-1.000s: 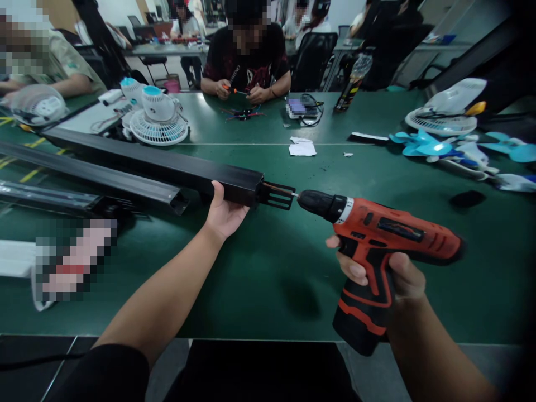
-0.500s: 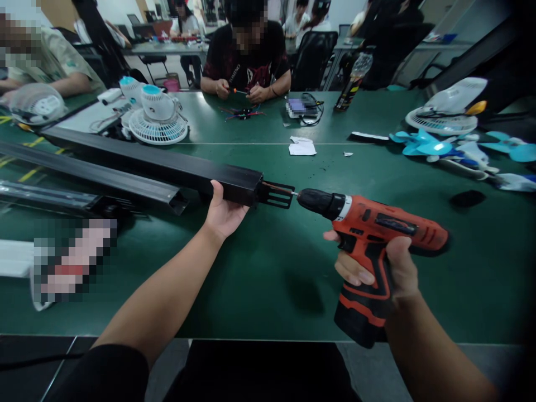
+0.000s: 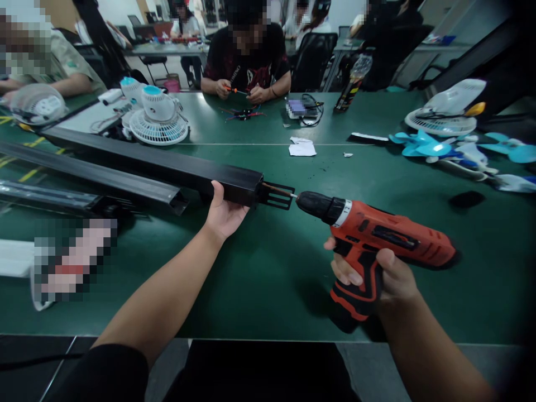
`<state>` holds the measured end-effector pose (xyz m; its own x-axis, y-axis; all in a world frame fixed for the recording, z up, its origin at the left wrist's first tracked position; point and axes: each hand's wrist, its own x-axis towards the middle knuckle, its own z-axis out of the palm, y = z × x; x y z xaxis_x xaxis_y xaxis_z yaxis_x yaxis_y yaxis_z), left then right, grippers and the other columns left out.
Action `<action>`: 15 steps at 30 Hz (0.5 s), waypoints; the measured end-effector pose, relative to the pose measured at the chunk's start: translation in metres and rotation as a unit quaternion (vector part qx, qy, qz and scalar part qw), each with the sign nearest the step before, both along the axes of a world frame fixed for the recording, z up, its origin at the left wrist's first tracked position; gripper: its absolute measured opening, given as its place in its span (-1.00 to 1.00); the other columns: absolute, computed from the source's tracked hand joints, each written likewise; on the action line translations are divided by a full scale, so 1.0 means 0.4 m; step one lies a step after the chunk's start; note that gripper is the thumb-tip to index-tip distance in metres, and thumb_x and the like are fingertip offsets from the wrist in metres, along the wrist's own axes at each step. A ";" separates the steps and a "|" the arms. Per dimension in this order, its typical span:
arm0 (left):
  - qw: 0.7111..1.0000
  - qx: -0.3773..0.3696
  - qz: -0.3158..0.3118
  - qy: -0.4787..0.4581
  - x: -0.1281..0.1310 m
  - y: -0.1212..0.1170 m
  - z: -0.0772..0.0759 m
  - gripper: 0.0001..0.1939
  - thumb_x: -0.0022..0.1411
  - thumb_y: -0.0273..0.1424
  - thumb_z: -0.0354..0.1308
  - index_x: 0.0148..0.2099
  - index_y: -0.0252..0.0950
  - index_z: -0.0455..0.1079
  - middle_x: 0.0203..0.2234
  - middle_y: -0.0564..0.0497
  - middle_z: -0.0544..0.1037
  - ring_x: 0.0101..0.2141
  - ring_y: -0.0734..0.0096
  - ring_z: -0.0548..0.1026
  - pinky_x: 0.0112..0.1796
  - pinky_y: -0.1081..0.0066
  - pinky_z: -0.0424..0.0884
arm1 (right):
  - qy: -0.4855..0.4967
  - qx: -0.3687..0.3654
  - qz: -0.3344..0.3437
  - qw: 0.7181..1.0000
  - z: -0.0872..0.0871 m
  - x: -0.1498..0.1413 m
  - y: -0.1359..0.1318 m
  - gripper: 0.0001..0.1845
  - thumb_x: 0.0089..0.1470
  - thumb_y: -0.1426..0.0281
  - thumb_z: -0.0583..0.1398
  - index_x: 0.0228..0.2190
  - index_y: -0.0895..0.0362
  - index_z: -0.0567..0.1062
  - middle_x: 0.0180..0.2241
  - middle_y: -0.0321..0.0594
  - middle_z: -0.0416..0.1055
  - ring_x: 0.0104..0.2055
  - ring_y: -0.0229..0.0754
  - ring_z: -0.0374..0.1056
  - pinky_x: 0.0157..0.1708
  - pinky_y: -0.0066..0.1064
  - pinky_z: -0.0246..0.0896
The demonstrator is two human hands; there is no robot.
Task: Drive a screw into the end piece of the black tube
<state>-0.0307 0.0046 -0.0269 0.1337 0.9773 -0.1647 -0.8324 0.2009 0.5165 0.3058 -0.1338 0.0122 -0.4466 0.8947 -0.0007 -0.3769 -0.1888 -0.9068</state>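
Observation:
My left hand (image 3: pixel 228 215) grips the near end of a long black rectangular housing (image 3: pixel 180 167), thumb on its side and fingers beneath. A slotted black bracket (image 3: pixel 280 195) sticks out of that end. My right hand (image 3: pixel 391 273) is wrapped round the handle of an orange and black cordless drill (image 3: pixel 389 231), held above the table. The drill points left, and its thin bit (image 3: pixel 294 195) reaches the bracket and housing end. Whether the tip sits on a screw inside is hidden.
Two more long black profiles (image 3: pixel 138 187) lie at left. White fan parts (image 3: pixel 159 123) stand behind them; blue fan blades (image 3: pixel 422 144) lie at right. Across the green table (image 3: pixel 259 279) a person (image 3: pixel 247 61) holds a screwdriver. Paper scraps (image 3: pixel 302 147) and a bottle (image 3: pixel 354 84) lie beyond the drill.
The drill's rear and handle have shifted, its back end dropping slightly to the right and its battery base rising. The bit stays by the bracket. My left hand and the housing hold still.

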 end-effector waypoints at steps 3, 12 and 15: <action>1.000 0.000 0.001 -0.008 0.000 0.000 0.000 -0.08 0.73 0.32 0.21 0.74 -0.22 0.42 0.38 -0.23 0.80 0.53 -0.07 0.69 0.44 0.16 0.75 | 0.010 0.007 0.017 1.000 -0.004 0.005 -0.001 -0.24 0.36 -0.30 0.55 0.17 0.07 0.80 -0.53 -0.42 0.38 -0.50 -0.17 0.27 -0.51 -0.36 0.39; 1.000 0.010 -0.014 -0.015 -0.013 0.009 -0.018 -0.01 0.68 0.32 0.30 0.81 -0.16 0.33 0.39 -0.21 0.80 0.48 -0.04 0.73 0.45 0.18 0.72 | 0.007 -0.020 -0.003 1.000 -0.032 0.029 -0.006 -0.36 0.38 -0.24 0.56 0.10 0.02 0.80 -0.38 -0.22 0.63 -0.45 -0.11 0.49 -0.49 -0.31 0.53; 1.000 0.011 -0.014 -0.012 -0.010 0.007 -0.014 -0.01 0.66 0.33 0.32 0.80 -0.16 0.35 0.37 -0.21 0.81 0.48 -0.05 0.73 0.44 0.19 0.73 | -0.004 -0.013 -0.064 0.998 -0.032 0.027 -0.005 -0.38 0.33 -0.21 0.61 0.13 -0.05 0.81 -0.13 -0.09 0.79 -0.20 0.03 0.76 -0.23 -0.19 0.79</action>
<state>-0.0346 0.0076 -0.0326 0.1637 0.9767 -0.1389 -0.8388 0.2120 0.5015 0.3167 -0.1359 -0.0006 -0.3289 0.9440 -0.0282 -0.3917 -0.1635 -0.9055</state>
